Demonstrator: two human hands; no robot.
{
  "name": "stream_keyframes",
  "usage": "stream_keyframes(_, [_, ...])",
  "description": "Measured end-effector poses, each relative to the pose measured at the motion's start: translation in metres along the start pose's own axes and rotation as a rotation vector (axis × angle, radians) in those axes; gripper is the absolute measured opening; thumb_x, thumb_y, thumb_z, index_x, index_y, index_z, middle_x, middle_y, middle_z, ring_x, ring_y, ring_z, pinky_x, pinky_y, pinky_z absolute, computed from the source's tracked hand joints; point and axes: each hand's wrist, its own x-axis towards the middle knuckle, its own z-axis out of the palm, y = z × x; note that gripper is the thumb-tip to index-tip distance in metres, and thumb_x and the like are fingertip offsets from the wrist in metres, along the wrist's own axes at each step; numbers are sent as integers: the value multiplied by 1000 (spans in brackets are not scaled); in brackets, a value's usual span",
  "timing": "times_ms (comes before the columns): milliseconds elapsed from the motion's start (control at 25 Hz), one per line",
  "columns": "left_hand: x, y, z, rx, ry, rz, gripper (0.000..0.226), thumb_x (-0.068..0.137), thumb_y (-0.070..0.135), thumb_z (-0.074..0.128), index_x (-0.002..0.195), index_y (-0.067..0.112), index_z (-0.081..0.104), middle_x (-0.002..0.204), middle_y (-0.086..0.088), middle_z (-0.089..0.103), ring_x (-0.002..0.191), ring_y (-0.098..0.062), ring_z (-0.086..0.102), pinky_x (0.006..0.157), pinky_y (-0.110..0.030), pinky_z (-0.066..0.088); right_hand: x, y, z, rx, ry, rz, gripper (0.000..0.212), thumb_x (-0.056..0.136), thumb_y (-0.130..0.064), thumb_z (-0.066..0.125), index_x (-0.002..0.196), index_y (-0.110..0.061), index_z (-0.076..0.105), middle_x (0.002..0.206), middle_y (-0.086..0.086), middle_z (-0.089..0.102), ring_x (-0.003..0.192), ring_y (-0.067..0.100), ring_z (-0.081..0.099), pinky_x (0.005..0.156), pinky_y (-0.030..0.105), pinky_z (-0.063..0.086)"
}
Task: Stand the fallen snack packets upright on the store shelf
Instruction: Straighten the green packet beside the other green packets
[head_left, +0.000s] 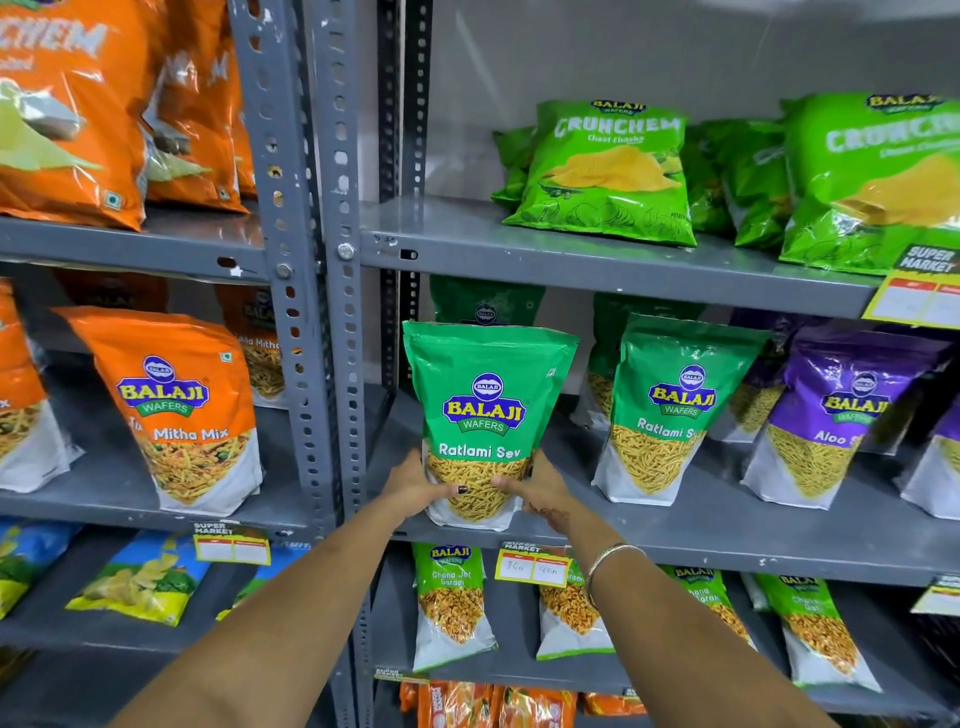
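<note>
Green packet (485, 415): stands upright on the shelf (675, 525).
Left hand (415, 486): fingers hug its lower left side.
Right hand (540, 488): fingers hug its lower right side.

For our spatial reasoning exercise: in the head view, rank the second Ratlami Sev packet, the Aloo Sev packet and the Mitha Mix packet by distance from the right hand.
1. Second Ratlami Sev packet, just right of the right hand.
2. Aloo Sev packet, further right.
3. Mitha Mix packet, left bay.
</note>
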Motion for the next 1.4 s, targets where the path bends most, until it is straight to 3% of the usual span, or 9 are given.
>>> stream_keyframes(320, [-2,21,-24,327,-262,-316,81,79,32,70,142,7,27,145,-12,40,126,-26,46,102,-40,42,-2,-4,-26,-55,-66,106,100,80,-23,70,148,-1,1,159,16,14,145,31,21,116,43,29])
stream_keyframes(440, [-11,45,-16,614,-552,-538,36,90,37,53,104,4,54,117,-11,59,124,-22,53,96,-33,44,0,2,-73,-264,-35,273,77,84,-30,65,140,4,26,139,23,41,117,33,51,91,41,46])
stream_keyframes(560, [-10,78,34,604,-791,-506,32,96,33,41,89,4,53,126,-17,58,132,-30,47,107,-41,37,-4,14,-132,-402,-31,342,29,87,-26,62,70,-11,44,80,4,47,60,12,40,54,24,35])
stream_keyframes(640, [-1,96,78,491,-721,-318,35,95,28,46,109,-2,54,110,-14,61,112,-28,57,109,-46,38,2,32,-173,-465,68,334,16,87,-24,61,89,-11,51,109,5,53,83,12,54,71,21,46])
stream_keyframes(720, [16,110,123,344,-504,-121,54,89,30,56,130,-2,42,117,-13,56,110,-23,54,107,-43,41,24,58,-212,-349,218,289,82,79,-24,71,141,2,24,150,16,31,133,29,40,108,35,39])
stream_keyframes(840, [45,123,184,132,-248,-52,93,79,28,70,148,2,13,155,-11,26,141,-25,30,114,-35,29,58,87,-258,-49,158,160,118,67,-17,82,147,2,-3,156,16,17,143,31,25,115,45,31])
stream_keyframes(1000, [77,115,224,-44,-72,-53,107,45,39,84,137,6,38,144,-11,48,130,-27,47,110,-43,37,85,104,-272,77,-122,72,87,67,-2,79,140,-4,32,144,13,46,130,26,47,109,41,40])
stream_keyframes(1160, [63,120,236,-23,75,-57,60,65,14,82,118,0,56,124,-16,63,114,-30,59,96,-40,48,72,104,-266,154,-183,-17,69,70,10,72,131,-1,43,125,6,56,113,20,54,102,35,45])
stream_keyframes(1400, [13,128,242,149,83,-35,60,70,23,78,121,3,55,129,-14,61,119,-29,56,94,-34,46,33,113,-269,117,-155,-65,71,70,10,72,133,-3,41,130,13,56,117,24,55,87,21,55])
